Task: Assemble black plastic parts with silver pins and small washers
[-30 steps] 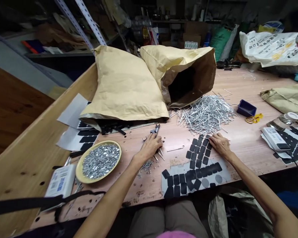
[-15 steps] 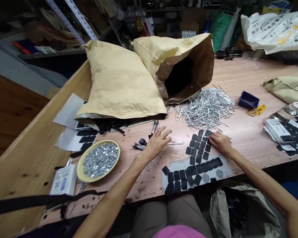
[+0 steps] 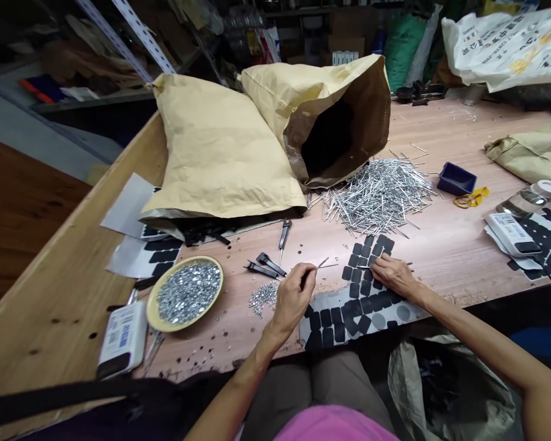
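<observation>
My left hand [image 3: 296, 293] is closed over the table, with thin metal pins [image 3: 327, 266] sticking out to the right from its fingertips. My right hand [image 3: 393, 273] is pinched low over the rows of black rounded pads [image 3: 365, 252]. A short metal pin [image 3: 362, 267] juts out to the left of its fingertips. Beneath, more black pads lie on a pale backing sheet [image 3: 416, 313]. Left of my left hand are a few black plastic clip-like parts [image 3: 270, 263] with metal pins, and a scatter of small metal pieces [image 3: 262, 297].
A yellow bowl [image 3: 219, 293] of small metal pieces stands at left, beside a white box [image 3: 123, 334]. Behind are two paper sacks [image 3: 224, 147] and a heap of metal pins [image 3: 381, 196]. A blue tray [image 3: 457, 179] and a jar [image 3: 530, 199] are at right.
My left hand, spread with its fingers out before, has come down and closed on metal pins. My right hand has shifted left and nearer over the pads.
</observation>
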`<state>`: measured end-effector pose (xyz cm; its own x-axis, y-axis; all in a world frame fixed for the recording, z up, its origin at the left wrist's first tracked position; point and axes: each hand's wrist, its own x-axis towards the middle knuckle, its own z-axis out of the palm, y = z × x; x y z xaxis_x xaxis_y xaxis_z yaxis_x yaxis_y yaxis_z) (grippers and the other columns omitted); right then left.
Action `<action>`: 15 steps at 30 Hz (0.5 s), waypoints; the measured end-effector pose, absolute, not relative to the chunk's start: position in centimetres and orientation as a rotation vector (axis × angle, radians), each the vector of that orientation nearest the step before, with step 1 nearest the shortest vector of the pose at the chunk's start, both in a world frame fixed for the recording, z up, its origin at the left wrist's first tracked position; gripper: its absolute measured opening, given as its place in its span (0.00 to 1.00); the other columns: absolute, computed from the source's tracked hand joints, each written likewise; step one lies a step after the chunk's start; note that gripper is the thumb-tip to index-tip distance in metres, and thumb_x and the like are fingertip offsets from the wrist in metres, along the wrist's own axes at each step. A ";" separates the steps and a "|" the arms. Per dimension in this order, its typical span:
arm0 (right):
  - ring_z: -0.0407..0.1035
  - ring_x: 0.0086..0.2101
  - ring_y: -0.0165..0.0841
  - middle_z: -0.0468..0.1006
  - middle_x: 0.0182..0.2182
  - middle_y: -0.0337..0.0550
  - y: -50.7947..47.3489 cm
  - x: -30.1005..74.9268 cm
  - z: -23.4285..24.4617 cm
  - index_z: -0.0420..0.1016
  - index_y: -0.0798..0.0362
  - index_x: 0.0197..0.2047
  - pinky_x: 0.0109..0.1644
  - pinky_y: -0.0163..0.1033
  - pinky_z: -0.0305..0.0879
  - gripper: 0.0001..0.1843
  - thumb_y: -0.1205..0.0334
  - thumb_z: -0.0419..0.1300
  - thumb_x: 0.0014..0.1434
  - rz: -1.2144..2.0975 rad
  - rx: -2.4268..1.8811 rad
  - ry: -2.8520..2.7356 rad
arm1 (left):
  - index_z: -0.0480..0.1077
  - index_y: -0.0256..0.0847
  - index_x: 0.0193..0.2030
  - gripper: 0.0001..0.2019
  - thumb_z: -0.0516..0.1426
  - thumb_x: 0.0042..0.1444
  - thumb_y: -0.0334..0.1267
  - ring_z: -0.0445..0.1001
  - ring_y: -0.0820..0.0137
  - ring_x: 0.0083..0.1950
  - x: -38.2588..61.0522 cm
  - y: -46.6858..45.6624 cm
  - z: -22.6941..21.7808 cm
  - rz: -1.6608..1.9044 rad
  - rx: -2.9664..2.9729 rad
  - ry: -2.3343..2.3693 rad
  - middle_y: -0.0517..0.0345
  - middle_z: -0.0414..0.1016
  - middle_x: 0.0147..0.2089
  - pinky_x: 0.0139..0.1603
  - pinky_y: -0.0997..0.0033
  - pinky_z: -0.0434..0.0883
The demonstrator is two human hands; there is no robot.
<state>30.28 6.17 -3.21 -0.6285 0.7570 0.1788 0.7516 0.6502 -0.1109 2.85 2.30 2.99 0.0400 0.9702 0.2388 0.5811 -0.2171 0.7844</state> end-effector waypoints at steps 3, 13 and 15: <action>0.62 0.31 0.34 0.73 0.27 0.46 5.8 29.7 -3.3 0.71 0.52 0.27 0.29 0.37 0.53 0.18 0.65 0.46 0.65 -0.033 -1.289 -2.672 | 0.68 0.42 0.30 0.06 0.51 0.54 0.37 0.69 0.72 0.30 2.8 1.1 3.0 1.041 1.635 1.592 0.61 0.71 0.28 0.33 0.75 0.65; 0.68 0.30 0.34 0.76 0.28 0.44 -0.7 32.6 1.6 0.75 0.49 0.30 0.29 0.36 0.58 0.16 0.57 0.49 0.61 0.278 -1.580 -2.600 | 0.70 0.38 0.38 0.14 0.58 0.46 0.45 0.54 0.81 0.16 2.3 -3.0 2.3 0.968 0.915 1.372 0.69 0.61 0.21 0.16 0.80 0.51; 0.69 0.27 0.34 0.76 0.25 0.42 -5.5 35.2 1.5 0.75 0.47 0.27 0.27 0.37 0.60 0.17 0.53 0.50 0.60 0.398 -1.640 -2.593 | 0.70 0.37 0.39 0.17 0.59 0.44 0.45 0.51 0.83 0.15 1.5 -4.2 1.9 0.952 0.795 1.354 0.70 0.60 0.20 0.15 0.81 0.48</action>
